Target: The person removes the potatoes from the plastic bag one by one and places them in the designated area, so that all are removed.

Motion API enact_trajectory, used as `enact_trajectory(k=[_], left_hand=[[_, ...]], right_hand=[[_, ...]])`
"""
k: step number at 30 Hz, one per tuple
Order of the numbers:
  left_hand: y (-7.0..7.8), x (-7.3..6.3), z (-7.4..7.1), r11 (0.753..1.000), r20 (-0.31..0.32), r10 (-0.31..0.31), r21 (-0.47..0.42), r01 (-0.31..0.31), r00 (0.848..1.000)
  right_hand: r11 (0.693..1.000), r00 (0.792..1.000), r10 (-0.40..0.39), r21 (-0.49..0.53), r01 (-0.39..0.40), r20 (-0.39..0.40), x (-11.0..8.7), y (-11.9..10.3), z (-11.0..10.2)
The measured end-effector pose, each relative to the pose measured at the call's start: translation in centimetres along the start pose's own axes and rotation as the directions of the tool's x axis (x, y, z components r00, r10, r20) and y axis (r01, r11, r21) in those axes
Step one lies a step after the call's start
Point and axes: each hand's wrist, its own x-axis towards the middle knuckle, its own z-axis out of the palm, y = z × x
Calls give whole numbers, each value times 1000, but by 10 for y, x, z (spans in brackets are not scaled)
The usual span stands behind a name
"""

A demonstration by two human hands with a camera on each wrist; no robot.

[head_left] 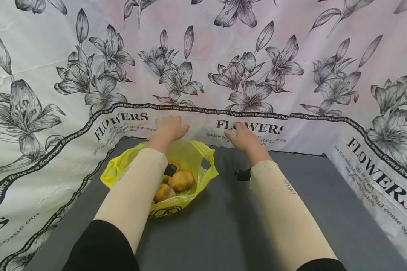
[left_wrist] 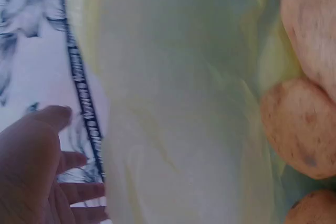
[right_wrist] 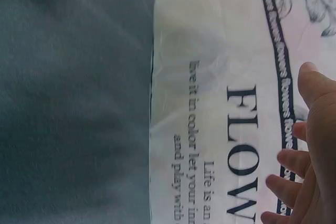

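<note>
A yellow plastic bag (head_left: 198,150) stands with its mouth spread on the left half of the grey table. Inside it lie several potatoes (head_left: 181,181), tan and round; the left wrist view shows a potato (left_wrist: 302,127) up close beside the bag's thin wall (left_wrist: 184,77). Over the far side of the bag my left hand (head_left: 168,129) is raised with loose fingers, holding nothing. To the right of the bag my right hand (head_left: 245,139) hovers above the table's far part, fingers spread and nothing in them.
The grey table (head_left: 203,241) reaches back to a white curtain (head_left: 203,49) printed with flowers and lettering. That curtain also hangs along the left and right sides. A black wrist mount (head_left: 243,174) juts out by the right wrist.
</note>
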Motion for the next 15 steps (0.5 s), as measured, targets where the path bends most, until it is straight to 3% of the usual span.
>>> enact_trajectory(k=[8,11,15], left_hand=[[-22,-34,-14,988,-51,-16,-151,8,999],[-28,-54,-14,979,-53,-32,-205,21,998],[-36,-83,-15,972,-51,-45,-233,32,998]], right_hand=[[971,980,-185,140,193,-66,-14,-21,11],[940,957,-258,194,279,-130,-27,-29,19],[882,910,-343,252,398,-234,-50,-45,28]])
